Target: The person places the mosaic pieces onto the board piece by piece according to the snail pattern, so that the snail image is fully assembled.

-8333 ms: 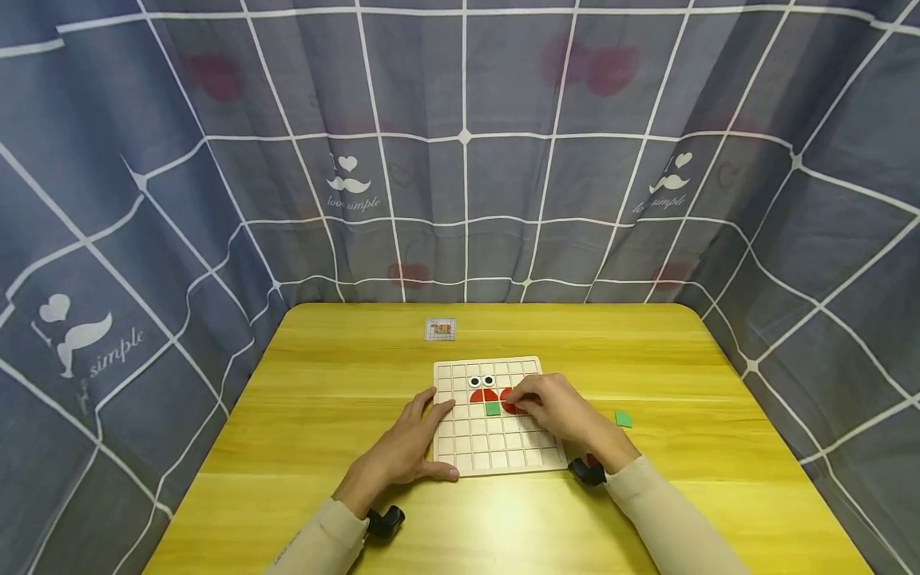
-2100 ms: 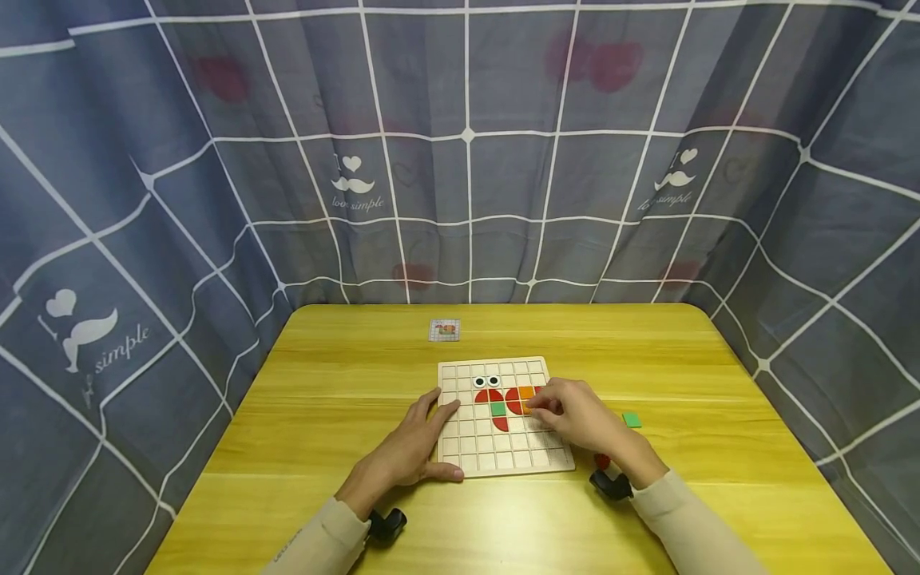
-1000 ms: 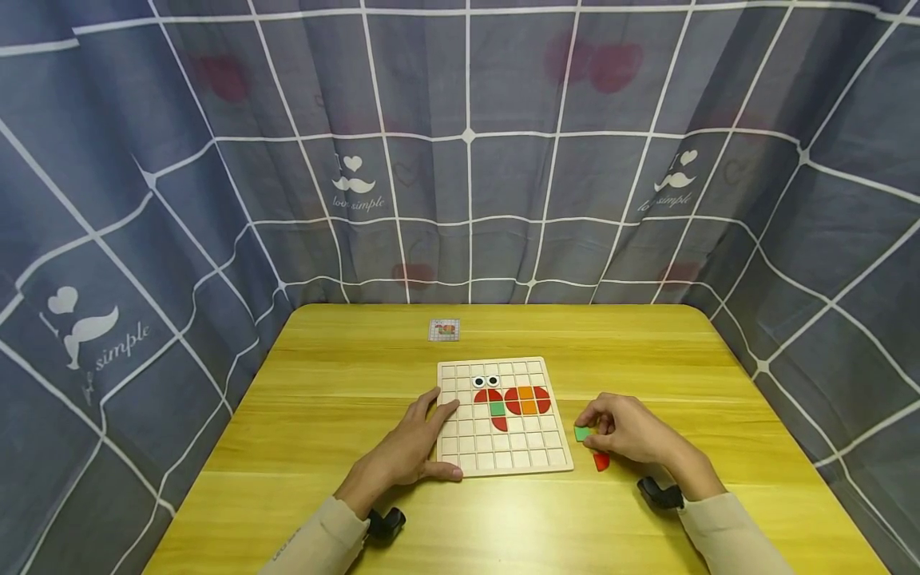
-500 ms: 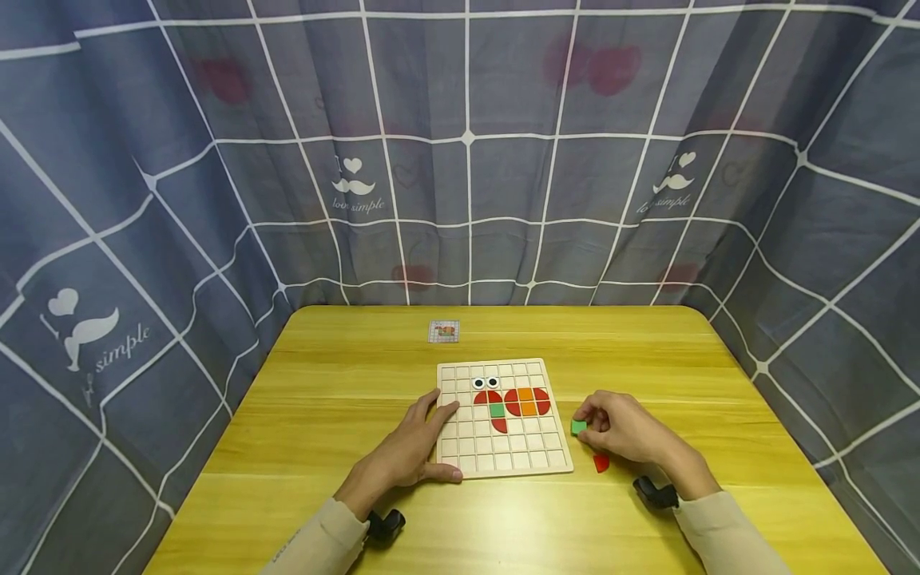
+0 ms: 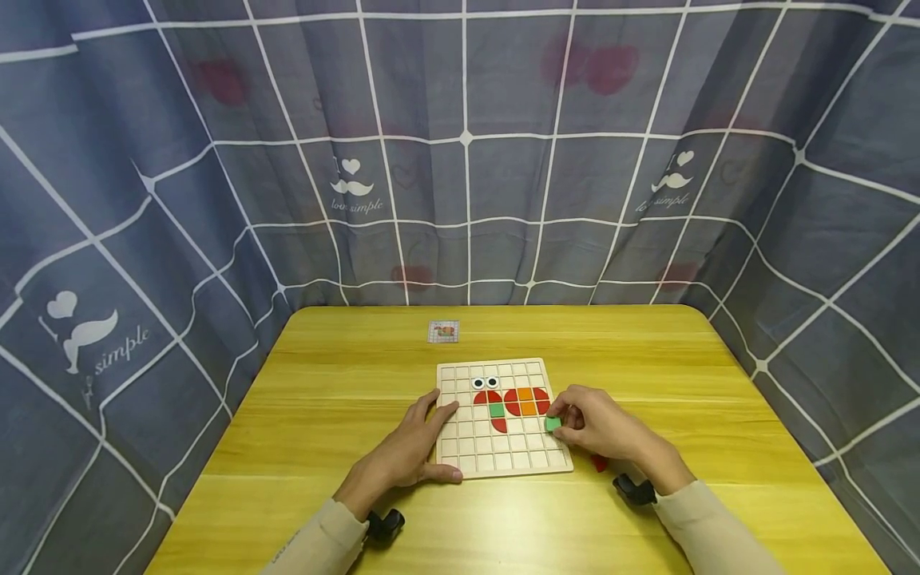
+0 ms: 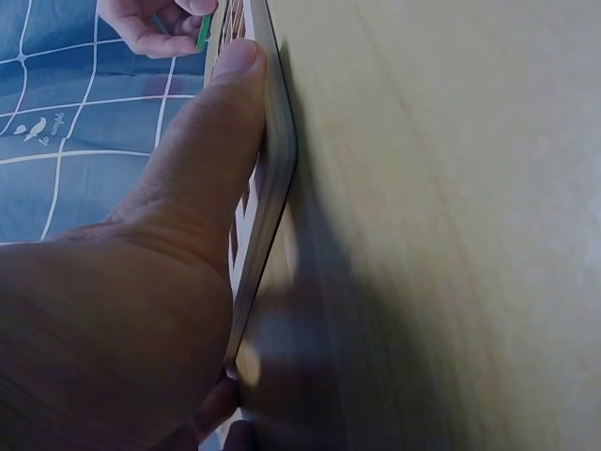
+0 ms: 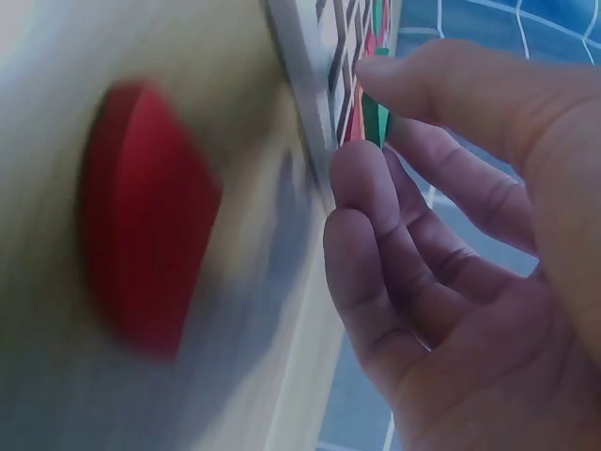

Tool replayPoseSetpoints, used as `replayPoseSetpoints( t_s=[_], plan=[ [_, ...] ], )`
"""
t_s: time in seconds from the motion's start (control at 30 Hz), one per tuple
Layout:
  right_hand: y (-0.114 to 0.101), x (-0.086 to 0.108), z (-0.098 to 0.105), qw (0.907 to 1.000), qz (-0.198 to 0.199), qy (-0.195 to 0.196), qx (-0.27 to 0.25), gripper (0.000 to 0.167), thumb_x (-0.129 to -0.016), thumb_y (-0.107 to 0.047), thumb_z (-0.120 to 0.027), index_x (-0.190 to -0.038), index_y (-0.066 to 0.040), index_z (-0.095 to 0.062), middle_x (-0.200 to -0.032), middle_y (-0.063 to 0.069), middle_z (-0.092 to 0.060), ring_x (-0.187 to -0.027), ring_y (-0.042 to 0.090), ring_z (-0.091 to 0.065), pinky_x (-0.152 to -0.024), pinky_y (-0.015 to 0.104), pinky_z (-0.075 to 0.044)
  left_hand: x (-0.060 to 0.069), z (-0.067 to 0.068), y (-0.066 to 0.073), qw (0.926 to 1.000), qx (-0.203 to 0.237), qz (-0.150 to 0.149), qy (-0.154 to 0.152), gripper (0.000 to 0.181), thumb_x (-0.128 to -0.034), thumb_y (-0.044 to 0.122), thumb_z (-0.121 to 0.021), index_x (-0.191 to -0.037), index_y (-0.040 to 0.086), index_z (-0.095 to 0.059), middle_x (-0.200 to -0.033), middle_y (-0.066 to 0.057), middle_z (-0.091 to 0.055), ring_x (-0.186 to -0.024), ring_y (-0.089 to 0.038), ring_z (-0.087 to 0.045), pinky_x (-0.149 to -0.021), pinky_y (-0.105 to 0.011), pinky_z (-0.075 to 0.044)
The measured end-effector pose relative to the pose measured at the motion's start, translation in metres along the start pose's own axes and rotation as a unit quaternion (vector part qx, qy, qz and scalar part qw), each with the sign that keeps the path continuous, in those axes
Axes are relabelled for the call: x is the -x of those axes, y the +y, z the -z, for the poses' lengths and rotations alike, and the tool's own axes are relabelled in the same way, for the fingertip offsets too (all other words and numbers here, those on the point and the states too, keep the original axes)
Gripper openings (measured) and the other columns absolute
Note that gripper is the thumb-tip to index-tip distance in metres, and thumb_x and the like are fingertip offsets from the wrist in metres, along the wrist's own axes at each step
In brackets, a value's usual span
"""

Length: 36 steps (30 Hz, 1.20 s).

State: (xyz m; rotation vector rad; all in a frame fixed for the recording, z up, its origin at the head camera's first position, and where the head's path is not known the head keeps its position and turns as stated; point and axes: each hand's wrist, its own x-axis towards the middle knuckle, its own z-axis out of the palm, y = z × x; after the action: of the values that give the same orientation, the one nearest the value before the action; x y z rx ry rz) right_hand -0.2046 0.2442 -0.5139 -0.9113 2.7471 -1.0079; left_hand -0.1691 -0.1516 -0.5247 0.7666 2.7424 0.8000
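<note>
A wooden grid board (image 5: 496,461) lies on the table. My left hand (image 5: 402,451) rests along its left side, fingers on the left edge and thumb on the near edge. My right hand (image 5: 600,422) pinches a green square tile (image 5: 552,424) between thumb and fingers, over the board's right edge. On the grid are two eye pieces (image 5: 485,383), several red quarter-circle tiles (image 5: 499,426), a green square tile (image 5: 497,410) and two orange square tiles (image 5: 528,408). A loose red quarter-circle tile (image 7: 146,225) lies on the table, partly hidden by my right hand in the head view.
A small picture card (image 5: 443,331) with a gridded design lies behind the board. The yellow wooden table (image 5: 345,343) is surrounded by a blue checked curtain (image 5: 424,176). Each wrist carries a black strapped device (image 5: 386,525).
Orange and red tiles have come onto the grid. My right hand went to the table on the right, picked up the green tile and brought it left to the board. My left hand stayed put.
</note>
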Motion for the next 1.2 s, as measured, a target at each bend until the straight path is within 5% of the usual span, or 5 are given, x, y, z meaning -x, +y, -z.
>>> replayPoseSetpoints(
  t_s=[0.47, 0.8, 1.2],
  plan=[
    [-0.026, -0.033, -0.031, 0.9976, 0.048, 0.001, 0.050, 0.011, -0.100, -0.004, -0.091, -0.107, -0.012, -0.087, -0.101, -0.001, -0.077, -0.084, 0.006, -0.064, -0.074, 0.021, -0.057, 0.000, -0.003, -0.001, 0.9999, 0.011, 0.004, -0.001, 0.117, -0.0905, 0.056, -0.099, -0.180, 0.010, -0.040, -0.188, -0.034, -0.022, -0.173, -0.057, -0.032, -0.127, -0.072, -0.051],
    [-0.031, -0.032, -0.036, 0.9942, 0.067, 0.033, 0.077, 0.016, -0.098, 0.003, -0.090, -0.100, -0.012, -0.093, -0.099, -0.002, -0.076, -0.089, 0.009, -0.070, -0.076, 0.022, -0.061, -0.002, -0.002, -0.001, 1.0000, 0.009, 0.001, -0.002, 0.116, -0.0914, 0.057, -0.098, -0.181, 0.011, -0.039, -0.189, -0.033, -0.022, -0.173, -0.057, -0.032, -0.127, -0.072, -0.052],
    [-0.036, -0.041, -0.039, 0.9959, 0.058, 0.024, 0.065, 0.017, -0.098, 0.004, -0.090, -0.099, -0.013, -0.093, -0.095, -0.002, -0.081, -0.087, 0.006, -0.069, -0.074, 0.021, -0.058, 0.001, 0.001, 0.000, 1.0000, 0.005, 0.000, -0.003, 0.118, -0.0914, 0.057, -0.098, -0.180, 0.007, -0.039, -0.188, -0.035, -0.021, -0.172, -0.059, -0.032, -0.126, -0.074, -0.051]
  ],
)
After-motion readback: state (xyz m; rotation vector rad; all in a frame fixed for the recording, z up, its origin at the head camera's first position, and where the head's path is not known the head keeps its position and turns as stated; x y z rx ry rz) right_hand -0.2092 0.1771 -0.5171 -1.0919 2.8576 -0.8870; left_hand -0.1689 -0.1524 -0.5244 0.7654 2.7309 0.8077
